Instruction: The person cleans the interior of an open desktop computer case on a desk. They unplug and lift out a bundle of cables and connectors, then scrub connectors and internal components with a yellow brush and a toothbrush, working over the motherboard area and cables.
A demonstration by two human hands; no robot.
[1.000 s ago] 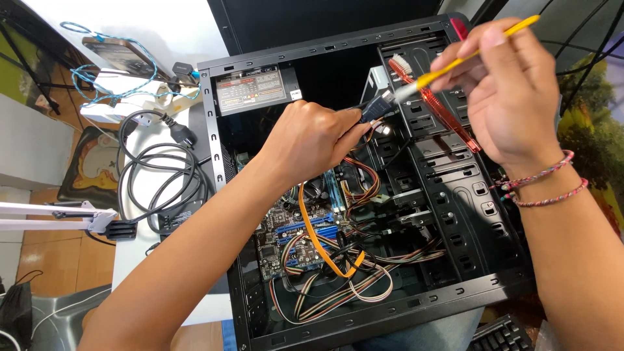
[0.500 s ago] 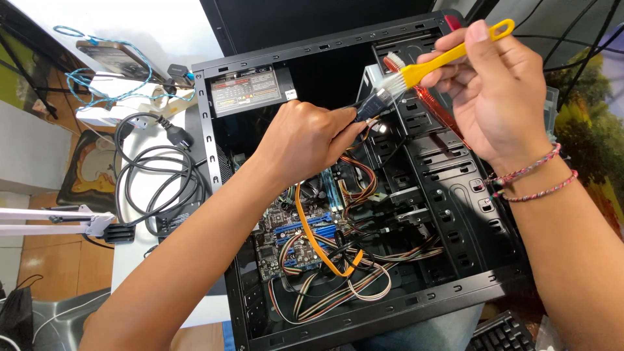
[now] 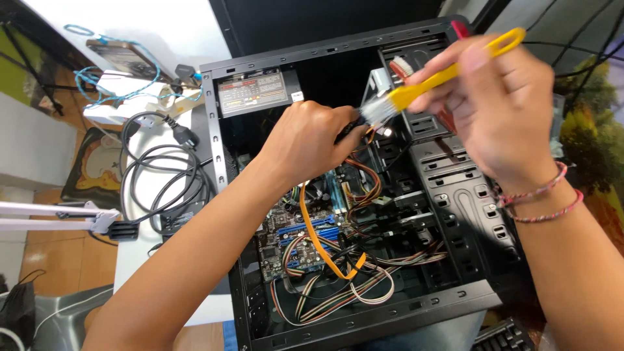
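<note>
Right hand point(image 3: 504, 114) closed around the yellow plastic handle of a small brush with pale bristles point(image 3: 416, 91), thumb and fingers pinching the handle near its middle, looped end jutting past the knuckles toward the upper right. Bristles angled down-left, just beside the fingertips of the left hand point(image 3: 312, 140). Left hand reaching into the open black metal computer case point(image 3: 364, 325), fingers pressed together and pinching something dark near the drive bays; what exactly sits between them cannot be told. Two thin red and pink cord bracelets point(image 3: 536, 201) on the right wrist.

Below the hands, inside the case, a circuit board with blue slots point(image 3: 305, 237), crossed by a flat orange cable point(image 3: 322, 244) and bundles of striped multicoloured wires point(image 3: 351, 292). Top left of the case, a grey power supply box with a label point(image 3: 253, 91). Right of centre, black perforated drive bays point(image 3: 455, 195).

Left of the case, on the white tabletop point(image 3: 140, 253), a coiled black power cord with plug point(image 3: 162, 179). Farther up, a tangle of thin blue cable point(image 3: 107, 78).
</note>
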